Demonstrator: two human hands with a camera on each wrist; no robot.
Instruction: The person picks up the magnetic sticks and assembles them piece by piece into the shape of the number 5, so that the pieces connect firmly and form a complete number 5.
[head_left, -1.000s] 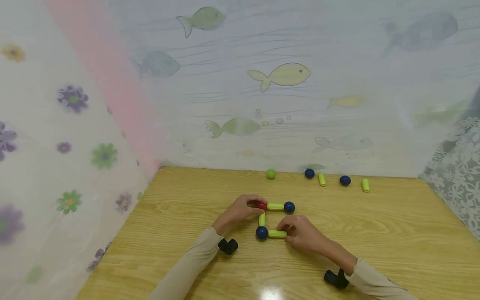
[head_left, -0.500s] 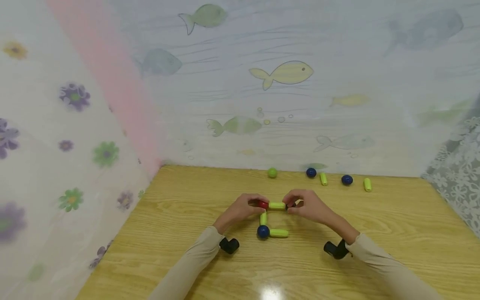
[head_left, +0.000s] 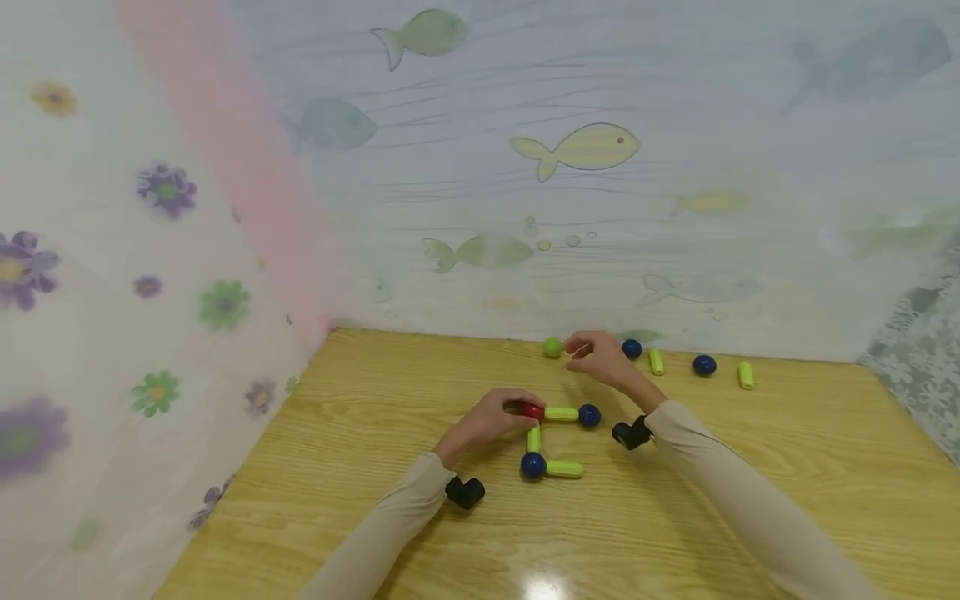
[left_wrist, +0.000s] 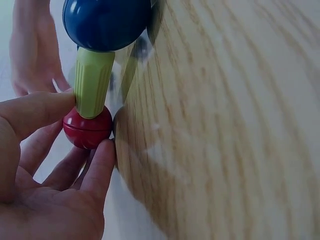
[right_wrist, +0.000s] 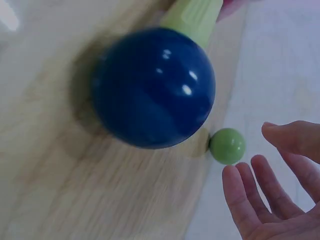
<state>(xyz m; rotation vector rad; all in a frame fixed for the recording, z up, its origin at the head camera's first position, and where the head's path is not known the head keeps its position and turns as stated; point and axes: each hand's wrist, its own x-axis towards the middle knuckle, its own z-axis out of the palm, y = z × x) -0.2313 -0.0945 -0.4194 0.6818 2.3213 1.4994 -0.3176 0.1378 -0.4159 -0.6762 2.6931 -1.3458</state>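
Note:
My left hand [head_left: 491, 418] grips a red ball [left_wrist: 88, 127] between thumb and fingertips at one corner of a joined shape on the table. From that ball a yellow-green rod [head_left: 562, 413] runs right to a blue ball [head_left: 589, 416], and another rod [head_left: 533, 439] comes toward me to a second blue ball [head_left: 533, 465]. A further rod [head_left: 564, 469] sticks out rightward from this near ball, its other end free. My right hand [head_left: 602, 358] is spread near the table's back, its fingertips just right of a green ball [right_wrist: 227, 146], apart from it and holding nothing.
Along the back edge lie a blue ball [head_left: 632, 349], a rod [head_left: 656, 362], another blue ball [head_left: 704, 365] and one more rod [head_left: 746, 375]. Right behind the table [head_left: 390, 375] stands a wall covered in fish drawings; a flower-patterned wall is at left.
My right hand has left the near rod, touched the blue ball at the far right corner, then moved back toward the green ball. My left hand stays on the red ball.

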